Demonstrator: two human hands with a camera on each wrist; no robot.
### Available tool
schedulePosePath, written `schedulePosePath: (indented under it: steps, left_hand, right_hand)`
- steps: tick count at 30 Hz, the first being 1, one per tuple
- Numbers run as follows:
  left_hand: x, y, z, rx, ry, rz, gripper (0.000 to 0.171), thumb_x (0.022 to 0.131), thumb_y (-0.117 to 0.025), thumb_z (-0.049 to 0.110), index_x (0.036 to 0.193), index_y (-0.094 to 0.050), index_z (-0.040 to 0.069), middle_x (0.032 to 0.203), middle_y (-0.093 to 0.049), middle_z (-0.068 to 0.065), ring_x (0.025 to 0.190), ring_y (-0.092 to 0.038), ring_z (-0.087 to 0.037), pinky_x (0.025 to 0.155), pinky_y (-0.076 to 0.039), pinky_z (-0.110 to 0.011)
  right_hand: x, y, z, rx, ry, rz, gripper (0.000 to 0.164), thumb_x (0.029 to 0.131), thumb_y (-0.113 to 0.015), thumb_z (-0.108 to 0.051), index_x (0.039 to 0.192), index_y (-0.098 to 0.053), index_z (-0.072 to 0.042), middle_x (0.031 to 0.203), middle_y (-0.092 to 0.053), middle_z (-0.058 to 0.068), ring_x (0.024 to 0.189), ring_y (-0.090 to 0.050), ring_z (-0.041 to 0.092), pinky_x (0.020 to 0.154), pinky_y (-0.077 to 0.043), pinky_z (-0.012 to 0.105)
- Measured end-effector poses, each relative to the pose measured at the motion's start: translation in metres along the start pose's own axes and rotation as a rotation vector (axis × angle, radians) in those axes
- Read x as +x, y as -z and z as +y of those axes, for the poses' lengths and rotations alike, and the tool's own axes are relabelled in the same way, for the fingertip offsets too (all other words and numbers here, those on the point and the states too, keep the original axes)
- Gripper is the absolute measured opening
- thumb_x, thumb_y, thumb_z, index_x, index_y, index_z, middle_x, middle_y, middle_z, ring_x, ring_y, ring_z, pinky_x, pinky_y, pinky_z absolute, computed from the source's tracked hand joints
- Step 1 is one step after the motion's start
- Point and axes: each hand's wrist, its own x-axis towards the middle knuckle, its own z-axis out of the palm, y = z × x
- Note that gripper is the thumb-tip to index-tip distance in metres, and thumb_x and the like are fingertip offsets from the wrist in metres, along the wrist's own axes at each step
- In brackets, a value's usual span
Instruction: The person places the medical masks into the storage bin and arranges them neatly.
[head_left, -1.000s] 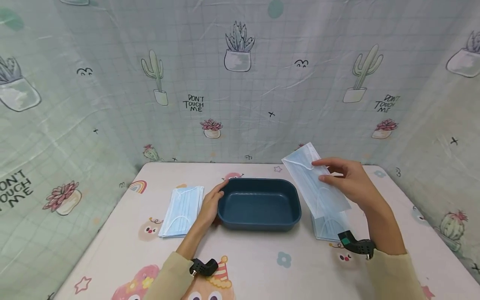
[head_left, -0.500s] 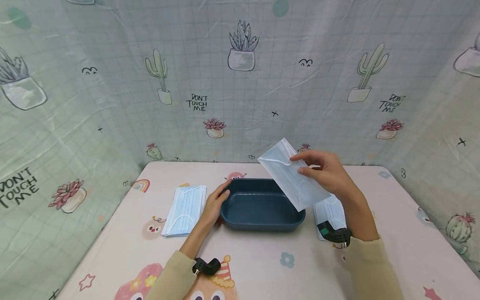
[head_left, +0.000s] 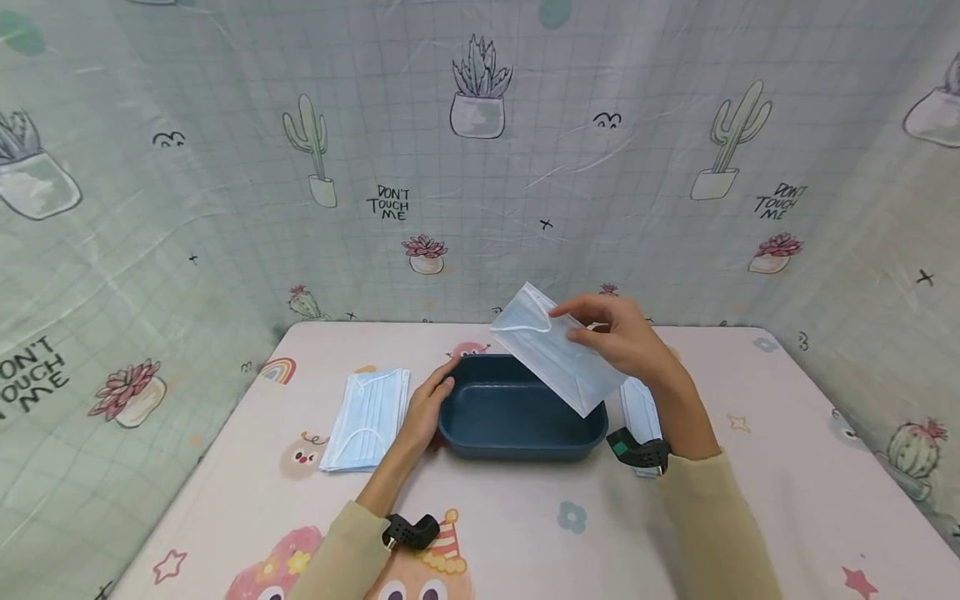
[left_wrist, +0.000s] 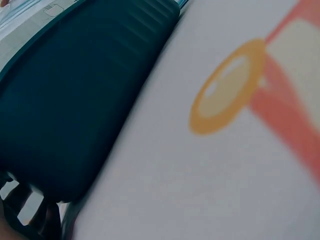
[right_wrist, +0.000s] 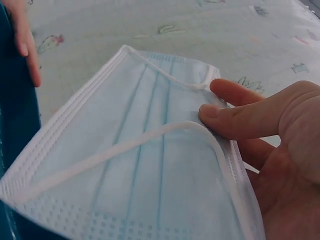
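Observation:
My right hand [head_left: 621, 335] pinches a pale blue face mask [head_left: 551, 348] along one edge, between thumb and fingers. The mask hangs tilted above the right part of a dark blue rectangular basin [head_left: 517, 455], covering some of it in the head view. White ear loops lie across the mask's pleats in the right wrist view, with the thumb [right_wrist: 235, 122] flat on its near face. At the basin's left end, my left hand [head_left: 424, 410] holds the rim; its fingers show at the bottom corner of the left wrist view, beside the basin's dark wall [left_wrist: 85, 100].
A pile of blue masks [head_left: 367, 421] lies left of the basin. Another pile [head_left: 640, 408] lies to its right, partly behind the right wrist. A printed cloth covers the table [head_left: 517, 533], and a patterned curtain [head_left: 495, 200] stands behind its far edge.
The right hand has carried the mask leftward from near the right pile to over the basin. The left hand has stayed on the basin's rim.

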Motion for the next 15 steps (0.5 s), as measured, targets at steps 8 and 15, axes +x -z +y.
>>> schedulePosePath:
  steps: [8,15]
  left_hand:
    - [0.0,-0.002,0.0,-0.01,-0.005,0.003,0.046,0.111,-0.042,0.027,0.156,-0.047,0.018,0.164,-0.044,-0.001,0.157,-0.031,-0.027,0.13,-0.019,-0.053]
    - [0.0,-0.001,-0.001,-0.036,-0.012,0.005,0.046,0.111,-0.043,0.025,0.155,-0.049,0.017,0.163,-0.045,-0.001,0.157,-0.031,-0.027,0.131,-0.018,-0.053]
  right_hand:
    - [0.01,-0.01,0.011,0.066,-0.002,-0.004,0.031,0.092,-0.073,0.001,0.123,-0.069,-0.004,0.122,-0.07,0.016,0.098,-0.069,0.028,0.081,-0.056,0.02]
    - [0.01,-0.014,0.013,0.089,-0.042,-0.027,0.024,0.093,-0.072,-0.001,0.117,-0.072,-0.006,0.12,-0.07,0.014,0.098,-0.066,0.027,0.081,-0.056,0.023]
